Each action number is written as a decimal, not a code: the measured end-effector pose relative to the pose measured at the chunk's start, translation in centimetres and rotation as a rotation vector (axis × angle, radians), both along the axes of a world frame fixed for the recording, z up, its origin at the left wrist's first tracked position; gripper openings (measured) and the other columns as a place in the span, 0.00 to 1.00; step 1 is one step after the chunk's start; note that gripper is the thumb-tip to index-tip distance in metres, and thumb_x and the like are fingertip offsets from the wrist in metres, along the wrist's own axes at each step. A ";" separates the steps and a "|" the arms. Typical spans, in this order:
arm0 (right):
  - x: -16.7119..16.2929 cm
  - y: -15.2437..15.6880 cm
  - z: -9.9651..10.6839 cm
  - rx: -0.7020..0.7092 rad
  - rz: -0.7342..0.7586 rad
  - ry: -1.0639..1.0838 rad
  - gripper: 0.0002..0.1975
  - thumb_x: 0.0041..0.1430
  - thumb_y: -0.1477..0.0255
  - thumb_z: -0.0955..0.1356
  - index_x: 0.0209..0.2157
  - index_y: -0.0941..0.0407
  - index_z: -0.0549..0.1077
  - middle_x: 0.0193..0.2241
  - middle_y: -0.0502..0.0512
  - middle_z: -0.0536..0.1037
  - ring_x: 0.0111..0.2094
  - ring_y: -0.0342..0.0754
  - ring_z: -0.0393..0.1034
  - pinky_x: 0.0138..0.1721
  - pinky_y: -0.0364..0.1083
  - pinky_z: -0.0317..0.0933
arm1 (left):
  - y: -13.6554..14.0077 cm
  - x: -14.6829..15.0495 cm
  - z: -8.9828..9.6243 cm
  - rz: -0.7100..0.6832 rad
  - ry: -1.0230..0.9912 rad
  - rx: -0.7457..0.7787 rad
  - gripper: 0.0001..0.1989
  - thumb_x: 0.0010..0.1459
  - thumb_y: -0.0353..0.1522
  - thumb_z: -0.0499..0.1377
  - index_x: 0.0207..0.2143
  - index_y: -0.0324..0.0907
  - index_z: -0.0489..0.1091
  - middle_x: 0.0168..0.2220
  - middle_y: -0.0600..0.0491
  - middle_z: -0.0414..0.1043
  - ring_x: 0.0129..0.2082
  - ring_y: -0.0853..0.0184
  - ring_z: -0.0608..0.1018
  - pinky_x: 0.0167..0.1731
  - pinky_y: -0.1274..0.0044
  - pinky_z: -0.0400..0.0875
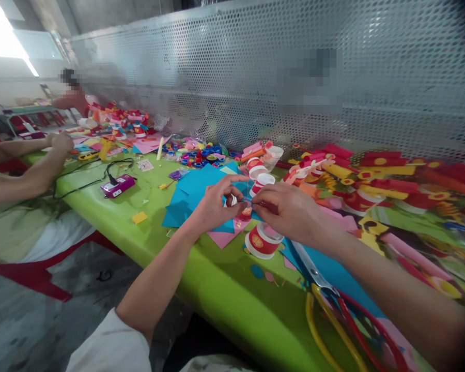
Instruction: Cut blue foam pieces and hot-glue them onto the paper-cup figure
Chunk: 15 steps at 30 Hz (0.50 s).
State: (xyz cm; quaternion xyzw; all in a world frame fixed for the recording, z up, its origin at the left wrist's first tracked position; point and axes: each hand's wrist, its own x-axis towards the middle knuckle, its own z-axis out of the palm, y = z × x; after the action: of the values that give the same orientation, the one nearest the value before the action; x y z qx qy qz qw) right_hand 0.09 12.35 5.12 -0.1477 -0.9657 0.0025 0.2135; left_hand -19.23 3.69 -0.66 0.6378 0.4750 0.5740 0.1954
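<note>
My left hand curls with thumb and fingers closed at one end of a thin blue strip. My right hand pinches its other end, the fingertips partly covering it. Just beneath the fingers is a small red-and-gold piece, partly hidden. A white cup with a red band and gold emblem stands upright below my right hand. Behind the hands is another red-and-white cup. Large scissors with yellow and red handles lie under my right forearm.
Blue sheets lie left of my hands on the green table. Red and yellow paper crafts are piled at right. A purple power strip and a co-worker's arms are at left. A perforated metal panel borders the back.
</note>
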 end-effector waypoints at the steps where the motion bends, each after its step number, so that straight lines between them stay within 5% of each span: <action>1: 0.0 0.0 0.0 0.000 -0.002 -0.001 0.11 0.65 0.73 0.65 0.35 0.55 0.81 0.38 0.59 0.85 0.40 0.56 0.79 0.43 0.53 0.69 | 0.0 0.0 0.0 0.005 0.000 -0.005 0.26 0.58 0.30 0.67 0.58 0.48 0.69 0.35 0.55 0.78 0.29 0.71 0.73 0.37 0.75 0.68; 15: -0.2 -0.1 0.0 -0.009 -0.007 -0.016 0.10 0.66 0.69 0.67 0.32 0.55 0.79 0.34 0.57 0.84 0.36 0.54 0.77 0.39 0.52 0.65 | -0.1 0.1 0.1 0.016 -0.001 -0.043 0.30 0.58 0.32 0.69 0.62 0.50 0.69 0.36 0.54 0.79 0.31 0.70 0.75 0.38 0.74 0.68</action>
State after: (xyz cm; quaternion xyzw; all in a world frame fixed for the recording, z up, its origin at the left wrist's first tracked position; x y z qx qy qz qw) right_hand -0.11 12.22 5.12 -0.1522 -0.9668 0.0051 0.2052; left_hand -19.11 3.55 -0.57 0.6293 0.4922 0.5656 0.2045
